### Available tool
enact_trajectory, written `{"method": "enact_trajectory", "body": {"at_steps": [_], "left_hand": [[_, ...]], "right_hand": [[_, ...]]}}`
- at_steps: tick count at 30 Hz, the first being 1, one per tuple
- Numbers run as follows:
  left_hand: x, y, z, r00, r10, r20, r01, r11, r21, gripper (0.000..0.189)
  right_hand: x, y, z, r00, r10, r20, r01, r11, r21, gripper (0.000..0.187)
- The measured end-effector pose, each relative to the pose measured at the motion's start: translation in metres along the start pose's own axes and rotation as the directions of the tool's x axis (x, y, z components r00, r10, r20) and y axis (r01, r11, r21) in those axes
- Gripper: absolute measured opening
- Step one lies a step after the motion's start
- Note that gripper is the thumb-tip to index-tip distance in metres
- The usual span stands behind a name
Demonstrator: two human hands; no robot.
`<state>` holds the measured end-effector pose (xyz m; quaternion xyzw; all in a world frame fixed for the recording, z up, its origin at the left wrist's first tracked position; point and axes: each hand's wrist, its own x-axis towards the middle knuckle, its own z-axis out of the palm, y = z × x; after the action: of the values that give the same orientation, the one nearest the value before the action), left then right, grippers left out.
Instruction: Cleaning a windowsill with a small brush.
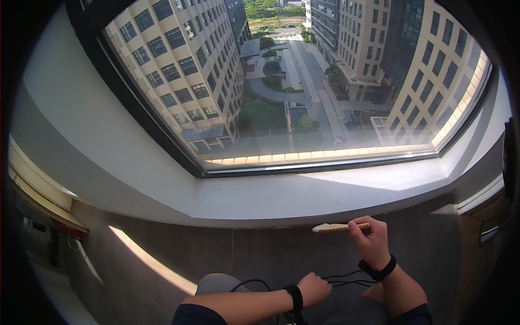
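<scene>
My right hand [369, 241] grips the wooden handle of what looks like a small brush [333, 228]. Its pale, whitish head points left, level with the front edge of the white windowsill [264, 199]. Lower down, my left hand [316, 289] lies over my lap with the fingers curled, and its palm is hidden. No object shows in it. Black cables [345, 281] run beside the left hand towards the right wrist. A black band [378, 269] circles the right wrist, and another black band [294, 297] the left.
Beyond the sill, a dark-framed window [260, 170] looks down on tall buildings and a paved street. Grey floor [183, 243] spreads below the sill, with a sunlit strip. A wooden cabinet [479, 252] with a metal handle stands at right. A red object [69, 230] shows at left.
</scene>
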<state>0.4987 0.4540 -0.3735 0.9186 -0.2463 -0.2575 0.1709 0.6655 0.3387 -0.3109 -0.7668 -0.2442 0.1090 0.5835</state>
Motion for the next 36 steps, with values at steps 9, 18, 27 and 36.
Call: {"method": "enact_trajectory", "body": {"at_steps": [9,18,27,36], "left_hand": [[0.0014,0.0007,0.0028,0.999,0.006,-0.037,-0.005,1.000,0.017,0.017],[0.0014,-0.0008,0.0025,1.000,0.012,-0.022,-0.011,1.000,0.010,0.018],[0.0028,-0.0008,0.0028,1.000,0.015,-0.008,-0.014,1.000,0.001,0.018],[0.0028,-0.0004,0.0037,1.000,0.012,-0.013,-0.012,1.000,0.006,0.018]], "right_hand": [[0.0001,0.0009,0.0038,0.999,-0.003,-0.045,0.005,0.999,0.048,0.015],[0.0000,0.0018,0.0069,0.997,0.016,-0.077,-0.009,0.995,0.096,0.015],[0.0015,0.0004,0.0004,0.995,0.010,-0.102,-0.002,0.997,0.080,0.014],[0.0008,0.0006,-0.0002,0.993,-0.019,-0.114,0.019,1.000,-0.006,0.014]]}}
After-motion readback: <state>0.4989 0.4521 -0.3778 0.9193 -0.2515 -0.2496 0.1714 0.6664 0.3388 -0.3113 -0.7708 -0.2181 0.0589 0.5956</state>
